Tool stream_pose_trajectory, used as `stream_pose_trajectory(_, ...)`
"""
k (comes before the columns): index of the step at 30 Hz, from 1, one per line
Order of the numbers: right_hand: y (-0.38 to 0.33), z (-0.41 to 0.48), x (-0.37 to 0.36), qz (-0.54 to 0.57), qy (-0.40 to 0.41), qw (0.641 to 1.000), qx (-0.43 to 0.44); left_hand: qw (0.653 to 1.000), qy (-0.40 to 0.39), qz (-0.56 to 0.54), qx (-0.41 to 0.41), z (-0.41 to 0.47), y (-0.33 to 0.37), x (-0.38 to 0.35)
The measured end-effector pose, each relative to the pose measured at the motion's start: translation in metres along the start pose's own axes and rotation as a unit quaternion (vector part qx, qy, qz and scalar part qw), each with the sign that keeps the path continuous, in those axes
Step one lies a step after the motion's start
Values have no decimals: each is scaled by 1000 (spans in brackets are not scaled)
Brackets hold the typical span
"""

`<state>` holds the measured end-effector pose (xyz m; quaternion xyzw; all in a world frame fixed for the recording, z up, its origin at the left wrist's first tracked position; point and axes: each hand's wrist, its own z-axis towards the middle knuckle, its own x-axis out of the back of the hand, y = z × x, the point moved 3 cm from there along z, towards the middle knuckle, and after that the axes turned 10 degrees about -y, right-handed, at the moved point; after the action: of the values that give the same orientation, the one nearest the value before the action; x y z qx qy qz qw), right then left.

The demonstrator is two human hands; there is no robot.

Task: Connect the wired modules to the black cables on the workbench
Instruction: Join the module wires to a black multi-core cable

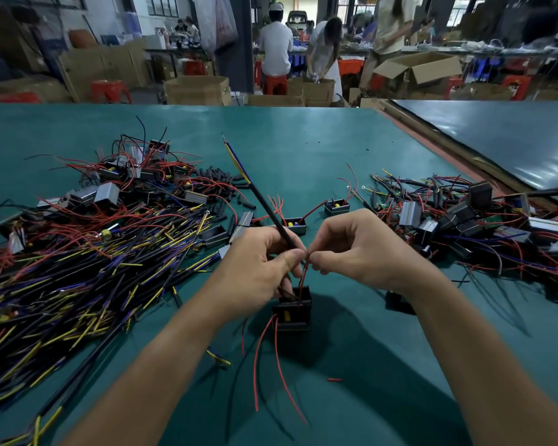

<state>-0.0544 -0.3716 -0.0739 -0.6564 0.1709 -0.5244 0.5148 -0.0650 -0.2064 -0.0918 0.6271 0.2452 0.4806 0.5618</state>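
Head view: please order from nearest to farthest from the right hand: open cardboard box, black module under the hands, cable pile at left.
1. Black module, just below the right hand.
2. Cable pile, left side of the bench.
3. Open cardboard box, beyond the bench.

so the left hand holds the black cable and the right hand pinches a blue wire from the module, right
Not quite. In the head view the right hand pinches a red wire from the module, not a blue one. The left hand does hold the black cable.
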Motion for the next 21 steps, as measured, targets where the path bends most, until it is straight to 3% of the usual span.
stream_pose_trajectory(11, 0, 1, -2, 105, -18, 994, -14, 999, -34, 29, -5, -3, 5, 5)
stream_pose_trajectory(21, 0, 1, 2, 51, 15, 998, 27, 999, -5, 17, 28, -3, 0, 0)
